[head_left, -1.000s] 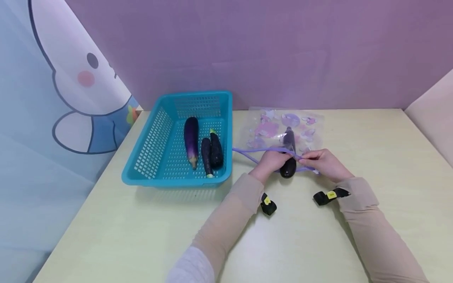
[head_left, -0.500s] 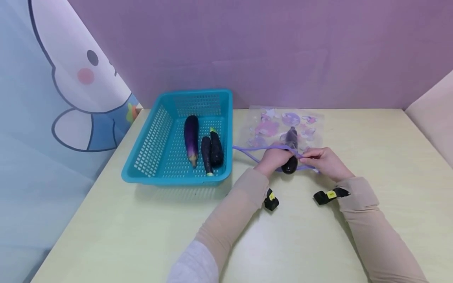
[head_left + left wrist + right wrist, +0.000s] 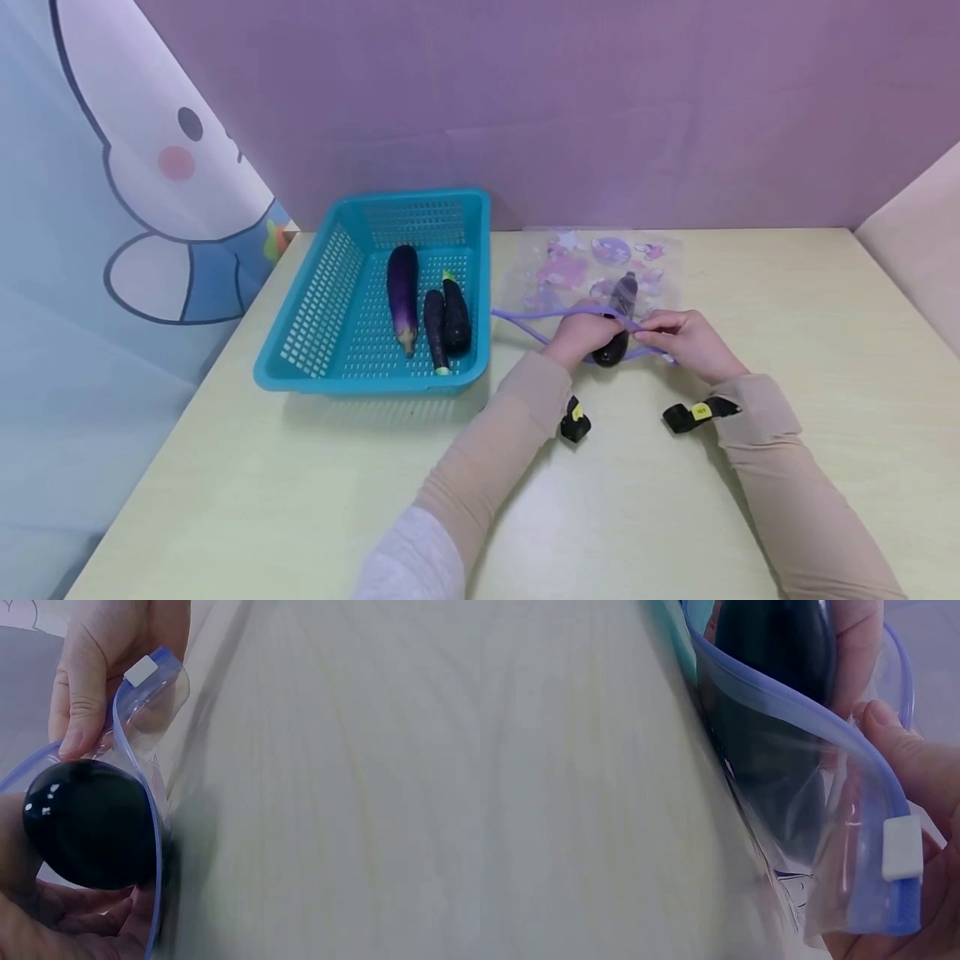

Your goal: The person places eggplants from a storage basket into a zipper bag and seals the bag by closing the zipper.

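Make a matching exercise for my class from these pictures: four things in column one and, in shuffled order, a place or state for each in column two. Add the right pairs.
Column one
1. Teal basket
2. Eggplant outside the basket
3. Right hand
4. White slider

Column two
A. Partly inside the clear bag, its rounded end sticking out
B. On the zip strip
C. Pinching an edge of the bag's opening
D. Has three eggplants inside

Right pairs: 1-D, 2-A, 3-C, 4-B
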Motion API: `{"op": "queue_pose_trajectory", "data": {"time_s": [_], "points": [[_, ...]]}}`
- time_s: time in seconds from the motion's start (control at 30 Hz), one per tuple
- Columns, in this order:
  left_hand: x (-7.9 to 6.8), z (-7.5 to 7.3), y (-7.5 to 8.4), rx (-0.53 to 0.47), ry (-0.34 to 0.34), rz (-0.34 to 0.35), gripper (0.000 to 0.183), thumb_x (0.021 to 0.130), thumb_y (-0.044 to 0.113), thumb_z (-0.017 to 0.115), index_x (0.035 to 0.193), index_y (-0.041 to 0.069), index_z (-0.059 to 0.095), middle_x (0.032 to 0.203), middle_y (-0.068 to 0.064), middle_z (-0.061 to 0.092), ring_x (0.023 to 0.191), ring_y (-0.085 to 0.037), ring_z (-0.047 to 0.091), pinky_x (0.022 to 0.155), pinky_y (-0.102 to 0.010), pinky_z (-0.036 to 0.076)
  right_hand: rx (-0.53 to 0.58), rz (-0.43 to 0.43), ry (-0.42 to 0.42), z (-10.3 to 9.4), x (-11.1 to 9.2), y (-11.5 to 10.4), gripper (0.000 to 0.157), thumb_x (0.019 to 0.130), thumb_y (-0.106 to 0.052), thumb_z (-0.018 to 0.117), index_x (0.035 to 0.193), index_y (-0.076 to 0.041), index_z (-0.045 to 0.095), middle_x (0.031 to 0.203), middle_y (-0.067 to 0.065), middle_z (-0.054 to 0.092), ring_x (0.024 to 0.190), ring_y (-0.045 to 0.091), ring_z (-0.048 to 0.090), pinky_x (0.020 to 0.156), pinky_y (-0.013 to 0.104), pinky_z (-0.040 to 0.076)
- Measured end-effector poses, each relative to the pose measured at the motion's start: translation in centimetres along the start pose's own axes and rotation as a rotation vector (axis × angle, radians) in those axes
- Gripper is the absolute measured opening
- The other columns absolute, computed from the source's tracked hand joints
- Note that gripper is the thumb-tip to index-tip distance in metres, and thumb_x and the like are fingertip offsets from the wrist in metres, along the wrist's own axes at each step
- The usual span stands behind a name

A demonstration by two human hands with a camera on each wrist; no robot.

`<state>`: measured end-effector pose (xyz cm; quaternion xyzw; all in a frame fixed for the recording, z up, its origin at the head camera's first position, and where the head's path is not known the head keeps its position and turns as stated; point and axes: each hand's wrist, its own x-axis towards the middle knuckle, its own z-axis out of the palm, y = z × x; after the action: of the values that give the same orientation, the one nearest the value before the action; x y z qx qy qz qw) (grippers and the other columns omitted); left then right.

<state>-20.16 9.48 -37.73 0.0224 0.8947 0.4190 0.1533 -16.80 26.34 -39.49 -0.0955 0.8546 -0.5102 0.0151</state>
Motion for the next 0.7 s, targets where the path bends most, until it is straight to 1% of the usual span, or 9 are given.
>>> {"op": "queue_pose_trajectory", "data": {"time_s": [0.1,0.2,0.3,0.37,0.47,0.53,0.63,0.7], "points": [[-0.2,0.2,0.1,0.036,-0.018,-0.020,0.046,0.085,0.049,0.063,0.115,0.014,0.065,0.116,-0.001,0.065,0.106,-0.019,0.060,0.092,-0.029,0.047,0.026,-0.015,0.023,-0.1,-0.1,0.2,0.017,0.087,-0.005,0.066,0.099,0.006,0.070,0.083,-0.026,0.060,0.072,-0.003,0.053,0.059,0.015,0.045],[-0.4,0.5,0.2,0.078,-0.037,-0.040,0.051,0.086,0.053,0.059,0.120,0.015,0.065,0.122,-0.001,0.064,0.112,-0.018,0.058,0.096,-0.029,0.045,0.067,-0.035,0.053,-0.2,-0.2,0.3,0.012,0.087,-0.004,0.066,0.095,-0.006,0.074,0.084,-0.025,0.062,0.074,-0.004,0.054,0.061,0.012,0.045],[-0.6,0.7,0.3,0.084,-0.051,-0.054,0.053,0.087,0.055,0.057,0.120,0.015,0.065,0.123,-0.002,0.064,0.114,-0.018,0.058,0.096,-0.028,0.044,0.122,-0.048,0.065,-0.3,-0.3,0.4,0.019,0.087,-0.003,0.066,0.092,-0.018,0.076,0.083,-0.023,0.063,0.073,-0.004,0.055,0.060,0.011,0.045],[-0.6,0.8,0.4,0.063,-0.059,-0.060,0.052,0.087,0.056,0.057,0.120,0.017,0.066,0.124,0.000,0.064,0.115,-0.018,0.057,0.097,-0.029,0.044,0.152,-0.050,0.061,-0.3,-0.4,0.5,0.022,0.087,-0.003,0.066,0.090,-0.023,0.076,0.083,-0.022,0.064,0.073,-0.004,0.055,0.061,0.011,0.046],[-0.4,1.0,0.2,0.010,-0.057,-0.046,0.049,0.087,0.055,0.058,0.120,0.020,0.066,0.127,0.002,0.062,0.118,-0.017,0.056,0.100,-0.029,0.043,0.173,-0.047,0.045,-0.4,-0.4,0.5,0.023,0.087,-0.003,0.065,0.090,-0.023,0.076,0.084,-0.021,0.064,0.074,-0.003,0.056,0.061,0.012,0.046],[-0.1,1.1,0.1,-0.030,-0.052,-0.002,0.044,0.087,0.051,0.059,0.119,0.022,0.066,0.128,0.003,0.061,0.119,-0.016,0.055,0.101,-0.029,0.042,0.165,-0.041,0.038,-0.4,-0.4,0.5,0.021,0.087,-0.003,0.065,0.091,-0.020,0.076,0.084,-0.021,0.064,0.074,-0.003,0.055,0.061,0.012,0.046],[0.4,1.3,0.0,-0.099,-0.030,0.054,0.038,0.086,0.043,0.064,0.116,0.019,0.067,0.125,0.003,0.062,0.115,-0.016,0.057,0.099,-0.026,0.043,0.132,-0.030,0.029,-0.4,-0.4,0.5,0.019,0.088,-0.004,0.065,0.090,-0.020,0.076,0.083,-0.021,0.063,0.073,-0.001,0.053,0.060,0.013,0.045],[0.7,1.4,0.1,-0.115,-0.016,0.052,0.037,0.084,0.039,0.067,0.114,0.017,0.068,0.123,0.003,0.063,0.111,-0.016,0.059,0.097,-0.025,0.043,0.113,-0.025,0.025,-0.5,-0.4,0.4,0.017,0.088,-0.006,0.066,0.090,-0.019,0.076,0.082,-0.020,0.062,0.072,-0.001,0.053,0.060,0.014,0.045]]}}
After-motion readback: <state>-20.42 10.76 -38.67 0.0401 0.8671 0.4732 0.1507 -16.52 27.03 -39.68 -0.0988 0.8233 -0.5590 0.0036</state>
